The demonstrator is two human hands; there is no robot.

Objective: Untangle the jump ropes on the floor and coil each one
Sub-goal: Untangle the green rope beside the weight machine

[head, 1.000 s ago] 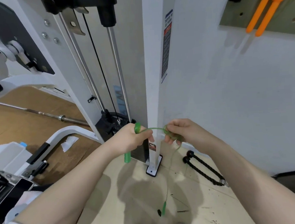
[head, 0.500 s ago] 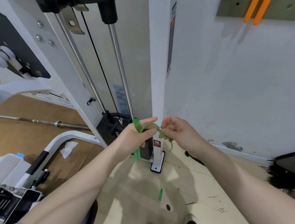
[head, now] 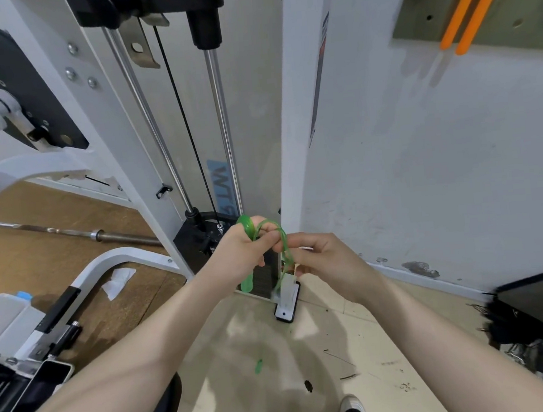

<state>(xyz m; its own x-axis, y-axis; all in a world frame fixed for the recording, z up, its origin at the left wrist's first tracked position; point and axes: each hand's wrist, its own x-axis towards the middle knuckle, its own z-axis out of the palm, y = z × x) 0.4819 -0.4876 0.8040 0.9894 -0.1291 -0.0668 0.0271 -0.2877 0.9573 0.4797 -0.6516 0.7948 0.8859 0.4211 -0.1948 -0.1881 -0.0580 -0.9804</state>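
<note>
A barbell (head: 71, 233) lies on the brown floor at far left, with a scrap of paper (head: 117, 282) nearer you. Your left hand (head: 239, 252) is curled round the green jump rope (head: 274, 235), its grip clamped on a handle that sticks out above and below the fist. The cord arches across to your right hand (head: 324, 260), whose fingers pinch it, clamped too, in front of the white post (head: 294, 139). A loose strand hangs down; the other green handle (head: 258, 366) dangles over the tiled floor (head: 357, 361). Orange handles (head: 472, 11) hang on the wall, top right.
</note>
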